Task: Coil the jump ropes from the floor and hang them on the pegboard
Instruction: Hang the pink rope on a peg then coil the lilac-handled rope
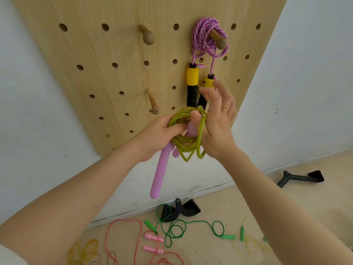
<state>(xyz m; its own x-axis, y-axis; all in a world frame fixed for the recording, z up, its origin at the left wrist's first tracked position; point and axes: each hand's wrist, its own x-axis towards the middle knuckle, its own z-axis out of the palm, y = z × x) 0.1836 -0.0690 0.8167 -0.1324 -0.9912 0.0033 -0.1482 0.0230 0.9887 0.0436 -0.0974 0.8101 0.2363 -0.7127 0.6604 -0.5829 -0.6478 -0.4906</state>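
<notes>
In front of the wooden pegboard (114, 77) I hold a coiled yellow-green jump rope (186, 138) with pink handles (159, 173). My left hand (160, 136) grips the coil from the left, thumb across the strands. My right hand (217, 119) pinches a strand on the coil's right side, its other fingers spread. One pink handle hangs straight down below the coil. A pink braided rope (207, 37) with yellow-and-black handles (192, 85) hangs on the upper right peg (219, 40).
Two bare pegs stick out of the board, one at upper middle (148, 36) and one lower (153, 104), just left of the coil. On the floor lie a green rope (181, 229), a red-orange rope with pink handles (152, 243), yellow ropes (86, 251) and black handle grips (179, 209).
</notes>
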